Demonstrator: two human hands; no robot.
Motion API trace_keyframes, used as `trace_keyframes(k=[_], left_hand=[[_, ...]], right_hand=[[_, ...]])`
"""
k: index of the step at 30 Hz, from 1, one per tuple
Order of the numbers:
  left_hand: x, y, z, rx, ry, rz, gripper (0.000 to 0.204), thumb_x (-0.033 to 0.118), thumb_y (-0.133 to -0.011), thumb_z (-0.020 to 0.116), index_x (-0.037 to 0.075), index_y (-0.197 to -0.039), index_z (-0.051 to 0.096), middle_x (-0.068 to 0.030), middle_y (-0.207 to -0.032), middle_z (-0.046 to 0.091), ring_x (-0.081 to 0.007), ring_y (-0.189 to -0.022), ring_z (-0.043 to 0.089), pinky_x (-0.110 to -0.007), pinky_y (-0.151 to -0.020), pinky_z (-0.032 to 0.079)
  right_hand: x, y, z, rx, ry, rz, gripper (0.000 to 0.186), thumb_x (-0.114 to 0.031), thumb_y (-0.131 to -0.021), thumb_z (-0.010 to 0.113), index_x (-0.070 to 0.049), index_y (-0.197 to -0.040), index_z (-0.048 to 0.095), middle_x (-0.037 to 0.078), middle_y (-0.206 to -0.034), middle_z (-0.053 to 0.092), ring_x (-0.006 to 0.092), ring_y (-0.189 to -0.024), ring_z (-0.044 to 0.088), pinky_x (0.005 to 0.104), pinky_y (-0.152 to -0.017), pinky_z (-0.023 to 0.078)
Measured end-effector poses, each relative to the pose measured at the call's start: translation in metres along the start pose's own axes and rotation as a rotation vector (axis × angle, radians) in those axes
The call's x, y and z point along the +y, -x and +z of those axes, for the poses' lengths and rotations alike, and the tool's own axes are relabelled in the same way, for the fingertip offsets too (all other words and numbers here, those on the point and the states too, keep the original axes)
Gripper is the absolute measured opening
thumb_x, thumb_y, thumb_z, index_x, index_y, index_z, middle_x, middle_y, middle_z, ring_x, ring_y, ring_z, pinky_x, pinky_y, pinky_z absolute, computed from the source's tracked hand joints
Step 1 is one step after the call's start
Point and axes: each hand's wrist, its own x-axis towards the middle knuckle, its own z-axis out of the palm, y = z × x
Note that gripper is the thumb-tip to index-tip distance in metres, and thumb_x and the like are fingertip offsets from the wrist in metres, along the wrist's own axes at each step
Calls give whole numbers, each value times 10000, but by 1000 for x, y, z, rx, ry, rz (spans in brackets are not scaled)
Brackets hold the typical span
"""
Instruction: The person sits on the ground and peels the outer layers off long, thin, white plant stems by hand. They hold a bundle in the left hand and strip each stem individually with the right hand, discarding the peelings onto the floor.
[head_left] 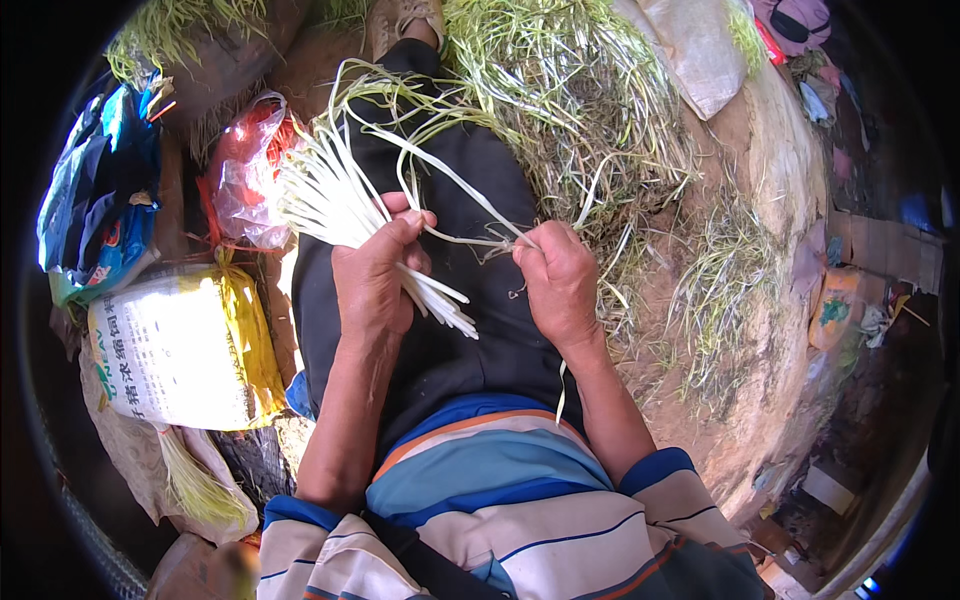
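Observation:
A thick bunch of long white-stemmed shoots, like chives (325,190), is gripped in my left hand (378,270) above my dark-trousered lap. The stem ends show below that hand, while pale green tips curl over my leg. To the right, my right hand (560,275) is closed, thumb against forefinger, on a single long shoot (470,205). This shoot arches back toward the tips of the bunch. Beside the right hand, a thin withered strand (490,245) hangs between the two hands. The fingertips of my right hand are partly hidden.
A big heap of yellow-green shoots (570,90) lies ahead to the right, with loose strands (730,290) scattered over the earth floor. On the left are a clear bag with red ties (248,170), a white-and-yellow sack (180,345), a blue bag (100,190) and a small bunch of shoots (192,480).

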Motion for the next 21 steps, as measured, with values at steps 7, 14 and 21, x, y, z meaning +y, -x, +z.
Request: trace_keyframes(k=[7, 14, 21], left_hand=[[20, -8, -20, 19, 44, 34, 310, -16, -895, 731, 3, -1178, 606, -172, -921, 745, -126, -543, 554, -261, -500, 439], [32, -15, -43, -20, 117, 30, 312, 29, -937, 708, 6, -1233, 615, -136, -961, 740, -111, -585, 529, -253, -541, 432], [28, -14, -37, -42, 70, 36, 320, 28, -937, 707, -11, -1241, 614, -135, -971, 740, -106, -595, 536, -244, -547, 435]], right_hand=[[135, 23, -37, 147, 208, 412, 178, -164, -922, 642, -5, -841, 641, 201, -728, 633, 372, -679, 621, 471, -658, 478], [236, 72, -81, 325, 469, 594, 226, -229, -906, 637, -10, -867, 676, 216, -779, 647, 409, -693, 605, 523, -698, 466], [128, 38, -85, 119, -764, 779, 228, -64, -1009, 619, -18, -1223, 682, -72, -728, 524, 3, -536, 414, 185, -466, 339]])
